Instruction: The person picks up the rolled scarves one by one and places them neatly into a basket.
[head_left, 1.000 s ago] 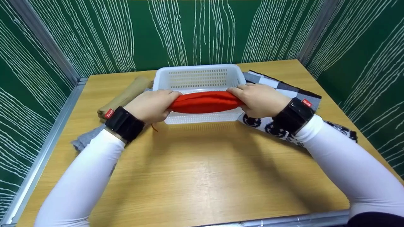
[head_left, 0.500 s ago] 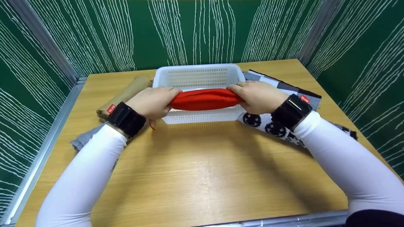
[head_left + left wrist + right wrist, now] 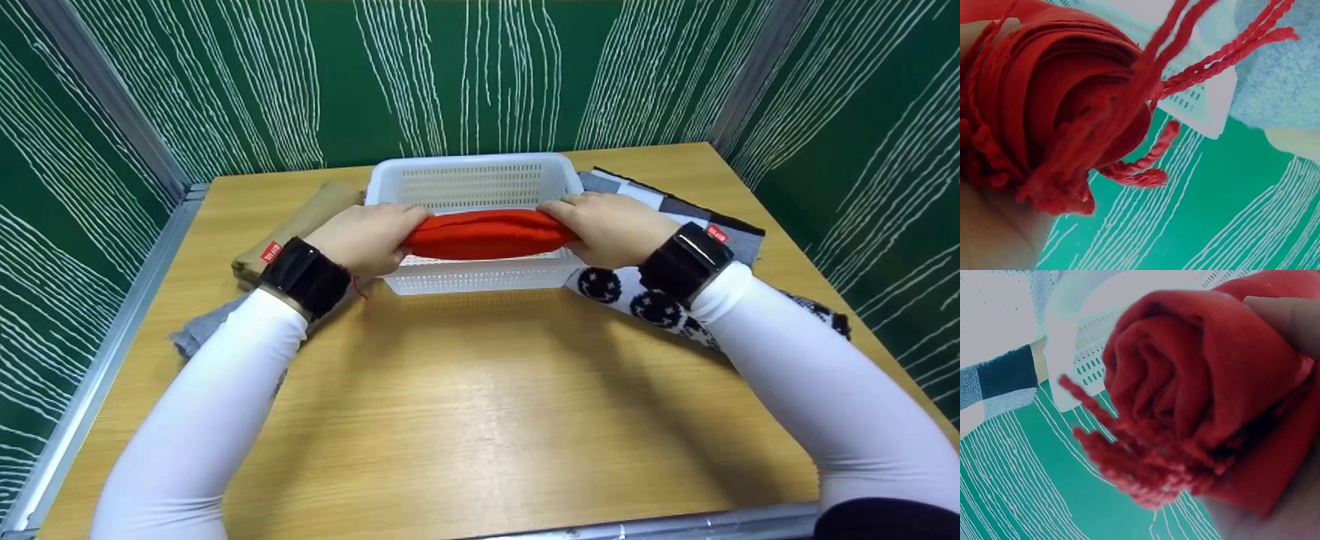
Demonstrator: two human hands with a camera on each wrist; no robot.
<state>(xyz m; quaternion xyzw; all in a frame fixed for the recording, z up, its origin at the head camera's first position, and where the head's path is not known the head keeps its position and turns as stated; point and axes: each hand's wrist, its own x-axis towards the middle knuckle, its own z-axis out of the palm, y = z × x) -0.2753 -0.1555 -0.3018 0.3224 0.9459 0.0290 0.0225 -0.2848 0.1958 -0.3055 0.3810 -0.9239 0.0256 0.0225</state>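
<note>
A rolled red scarf with twisted tassels is stretched level between both hands, over the front of a white plastic basket. My left hand grips its left end, thumb toward the middle. At the other end my right hand holds the roll in the same way. Coiled layers of the scarf and loose tassels fill much of the left wrist view. In the right wrist view the scarf's other end shows a looser spiral with bunched tassels. The basket's floor is partly hidden behind the roll.
Left of the basket lie a tan rolled cloth and a grey cloth, partly under the left arm. To the right are a checked grey, white and black cloth and a black-and-white patterned knit. Green walls enclose the wooden table.
Both hands have shifted slightly up in the head view with the red scarf, keeping their hold at its ends. The basket and the other cloths stay where they were.
</note>
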